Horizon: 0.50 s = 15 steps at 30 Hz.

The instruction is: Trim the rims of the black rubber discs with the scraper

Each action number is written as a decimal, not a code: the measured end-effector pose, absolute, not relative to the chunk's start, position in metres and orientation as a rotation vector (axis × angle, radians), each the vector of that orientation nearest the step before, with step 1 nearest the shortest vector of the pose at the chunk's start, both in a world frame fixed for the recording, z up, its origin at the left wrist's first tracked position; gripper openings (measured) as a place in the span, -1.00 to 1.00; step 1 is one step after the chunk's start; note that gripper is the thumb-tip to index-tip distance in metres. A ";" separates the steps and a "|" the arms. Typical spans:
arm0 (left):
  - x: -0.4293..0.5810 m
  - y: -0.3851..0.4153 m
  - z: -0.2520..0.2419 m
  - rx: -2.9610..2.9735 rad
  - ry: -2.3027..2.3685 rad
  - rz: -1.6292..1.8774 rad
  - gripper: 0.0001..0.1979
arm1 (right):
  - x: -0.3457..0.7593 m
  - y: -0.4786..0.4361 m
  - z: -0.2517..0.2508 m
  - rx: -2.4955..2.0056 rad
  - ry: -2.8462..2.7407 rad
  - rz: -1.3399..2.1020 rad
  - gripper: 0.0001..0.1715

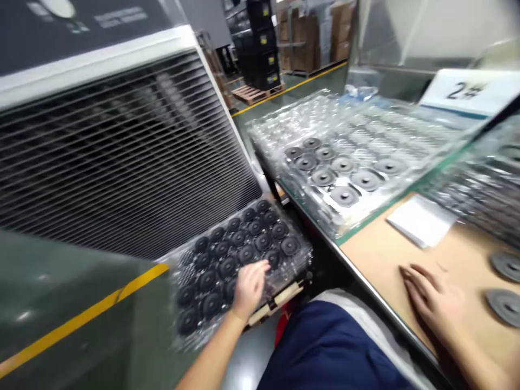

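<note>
My left hand (251,284) is over a clear plastic tray (290,276) that holds rows of black round discs (211,304), each with a raised centre. Its fingers reach out, slightly bent, with the tips beside one black disc (273,259); nothing shows in them. On the brown board of the workbench (377,260) rests my right hand (430,298), fingers loosely stretched and holding nothing. Two grey discs (504,306) lie to the right of it. The picture is somewhat blurred.
Another clear tray (337,216) with several grey discs (345,195) lies on the bench. Nearby are a white paper (422,219) and a sign (471,92). A large slatted machine (122,151) stands at left. Black stacked boxes (258,46) sit on a pallet (260,93) behind.
</note>
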<state>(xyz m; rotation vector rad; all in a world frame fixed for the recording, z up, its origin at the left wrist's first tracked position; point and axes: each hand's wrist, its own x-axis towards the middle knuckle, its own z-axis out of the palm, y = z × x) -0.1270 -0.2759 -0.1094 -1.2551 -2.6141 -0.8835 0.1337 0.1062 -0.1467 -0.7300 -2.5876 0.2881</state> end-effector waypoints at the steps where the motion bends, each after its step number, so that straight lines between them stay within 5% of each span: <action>1: -0.112 -0.242 -0.111 -1.461 -2.513 -0.986 -0.74 | 0.132 0.104 -0.147 -0.749 -2.585 0.259 -0.59; 8: -0.026 -0.057 -0.089 -2.459 -1.653 -1.536 -0.63 | 0.133 0.091 -0.137 -0.981 -2.568 0.047 -0.65; 15: -0.021 0.027 -0.080 -2.426 -1.917 -1.887 -0.70 | 0.154 0.091 -0.065 -0.967 -2.805 -0.035 -0.64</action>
